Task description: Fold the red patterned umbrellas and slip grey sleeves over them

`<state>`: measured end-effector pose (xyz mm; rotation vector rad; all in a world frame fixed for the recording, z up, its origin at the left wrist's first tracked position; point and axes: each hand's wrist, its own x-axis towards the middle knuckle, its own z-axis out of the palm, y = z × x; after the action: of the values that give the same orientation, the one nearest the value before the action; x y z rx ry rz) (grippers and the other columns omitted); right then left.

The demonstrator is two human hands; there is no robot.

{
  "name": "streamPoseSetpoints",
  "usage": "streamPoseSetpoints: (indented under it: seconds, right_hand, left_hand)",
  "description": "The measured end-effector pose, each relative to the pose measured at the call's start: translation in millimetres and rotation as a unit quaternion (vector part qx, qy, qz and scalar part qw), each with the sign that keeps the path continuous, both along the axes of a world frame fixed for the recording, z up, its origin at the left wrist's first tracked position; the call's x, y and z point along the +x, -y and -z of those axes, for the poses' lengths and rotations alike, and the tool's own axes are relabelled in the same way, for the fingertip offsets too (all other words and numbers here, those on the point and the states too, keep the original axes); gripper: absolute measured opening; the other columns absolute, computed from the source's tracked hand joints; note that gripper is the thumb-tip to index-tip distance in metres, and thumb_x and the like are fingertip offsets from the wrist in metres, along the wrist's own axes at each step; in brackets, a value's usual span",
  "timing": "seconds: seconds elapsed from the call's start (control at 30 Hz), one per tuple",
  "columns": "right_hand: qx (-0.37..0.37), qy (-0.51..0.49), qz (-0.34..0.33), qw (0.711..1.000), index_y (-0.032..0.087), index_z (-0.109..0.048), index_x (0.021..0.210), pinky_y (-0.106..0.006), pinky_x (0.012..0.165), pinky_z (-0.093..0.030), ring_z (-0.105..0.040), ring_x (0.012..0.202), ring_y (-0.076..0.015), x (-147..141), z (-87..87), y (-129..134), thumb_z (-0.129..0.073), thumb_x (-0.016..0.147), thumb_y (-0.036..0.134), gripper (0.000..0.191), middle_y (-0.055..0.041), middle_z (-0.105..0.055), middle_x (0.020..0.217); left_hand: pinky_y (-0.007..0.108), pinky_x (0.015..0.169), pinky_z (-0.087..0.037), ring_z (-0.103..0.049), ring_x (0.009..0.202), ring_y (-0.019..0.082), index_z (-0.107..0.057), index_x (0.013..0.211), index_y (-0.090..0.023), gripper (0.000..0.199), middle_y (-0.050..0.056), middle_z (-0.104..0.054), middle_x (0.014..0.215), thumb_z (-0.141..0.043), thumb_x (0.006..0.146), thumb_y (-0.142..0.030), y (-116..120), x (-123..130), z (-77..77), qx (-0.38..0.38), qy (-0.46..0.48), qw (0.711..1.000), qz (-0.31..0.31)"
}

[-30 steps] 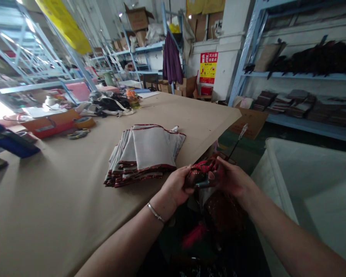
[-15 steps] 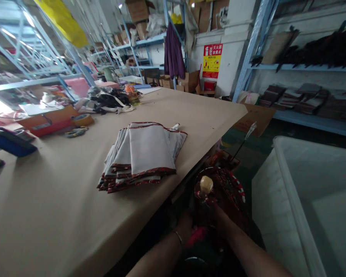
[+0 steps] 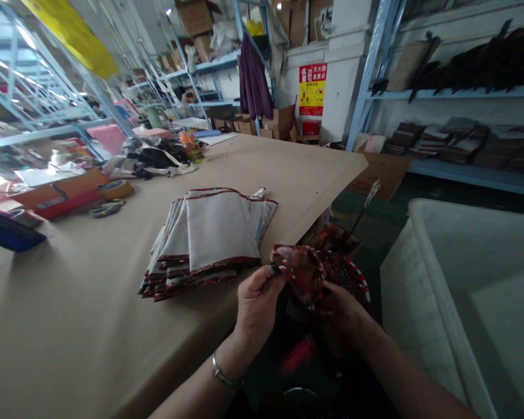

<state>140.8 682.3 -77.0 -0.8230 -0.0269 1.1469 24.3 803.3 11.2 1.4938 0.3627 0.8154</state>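
Observation:
A dark red patterned cloth piece point(image 3: 303, 273) is between my two hands, just off the table's near right edge. My left hand point(image 3: 258, 299), with a metal bangle at the wrist, pinches its left edge between thumb and fingers. On its right side my right hand point(image 3: 343, 308) grips the cloth, the fingers partly hidden and in shadow. More dark red patterned material point(image 3: 347, 270) lies in a round heap below, beside my right hand. Left of my hands, a fanned stack of white cloth pieces with dark red edging point(image 3: 220, 230) rests on the brown-covered table point(image 3: 91, 314).
A large white bin point(image 3: 436, 302) stands at the right. Farther back on the table are scissors point(image 3: 108, 208), a roll of tape point(image 3: 117, 189), an orange box point(image 3: 65, 192) and a dark bundle point(image 3: 157, 154). Blue shelves point(image 3: 463, 93) hold folded materials.
Both hands were low in the shadow beside the table. My left hand has risen to the table edge, and the red patterned cloth is now lifted between both hands.

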Motion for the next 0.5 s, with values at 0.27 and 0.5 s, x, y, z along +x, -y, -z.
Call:
streamPoseSetpoints:
  seconds: [0.27, 0.5]
  right_hand:
    - [-0.114, 0.133, 0.050, 0.983, 0.015, -0.066, 0.081, -0.038, 0.083, -0.053, -0.068, 0.088, -0.0241, 1.0, 44.6, -3.2, -0.054, 0.082, 0.029, 0.019, -0.0107, -0.073, 0.086]
    - [-0.050, 0.344, 0.059, 0.936, 0.024, -0.062, 0.117, -0.033, 0.108, -0.034, -0.047, 0.125, -0.0225, -0.3, 30.6, 19.5, -0.071, 0.070, 0.031, 0.048, -0.0034, -0.061, 0.125]
  left_hand:
    - [0.018, 0.056, -0.041, -0.047, 0.057, 0.008, -0.055, 0.063, -0.015, 0.024, -0.005, -0.055, 0.060, -0.074, 0.066, -0.030, -1.7, -10.9, 31.8, -0.089, -0.018, 0.990, -0.107]
    - [0.021, 0.053, -0.042, -0.049, 0.056, 0.011, -0.057, 0.065, -0.019, 0.019, -0.005, -0.055, 0.059, -0.073, 0.063, -0.029, -3.7, -50.4, 46.4, -0.044, -0.118, 0.986, -0.108]
